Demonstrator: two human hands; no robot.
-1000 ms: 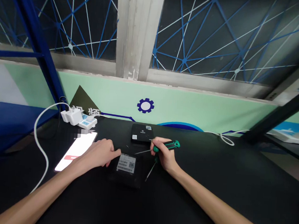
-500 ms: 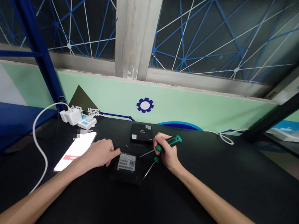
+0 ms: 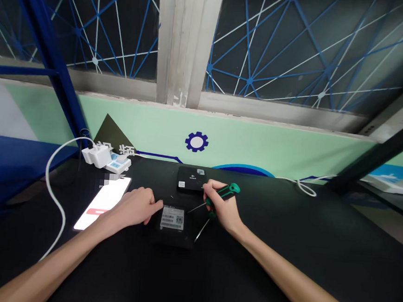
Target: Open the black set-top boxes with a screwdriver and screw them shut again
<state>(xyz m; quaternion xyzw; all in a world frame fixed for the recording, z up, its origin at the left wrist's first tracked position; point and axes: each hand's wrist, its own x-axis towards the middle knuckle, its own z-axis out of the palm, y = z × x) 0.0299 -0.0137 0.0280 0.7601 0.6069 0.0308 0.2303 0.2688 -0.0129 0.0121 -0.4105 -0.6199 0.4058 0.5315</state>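
Observation:
A flat black electronic device with a white barcode label lies on the dark table in front of me. My left hand has its fingers curled and holds the device at its upper left corner. In my right hand is a screwdriver with a green and black handle, its shaft slanting down left to the device's upper right edge. Below that hand, a second screwdriver points down left beside the device; its green handle is partly hidden.
A second black box with a small sticker sits behind the device. At left lie a phone with a lit screen and a white power strip with plugs and a cable. Another white cable lies at the back right.
My right hand and its screwdriver handle have shifted slightly left, closer to the device. My left hand keeps its place at the corner. The view has drifted a little.

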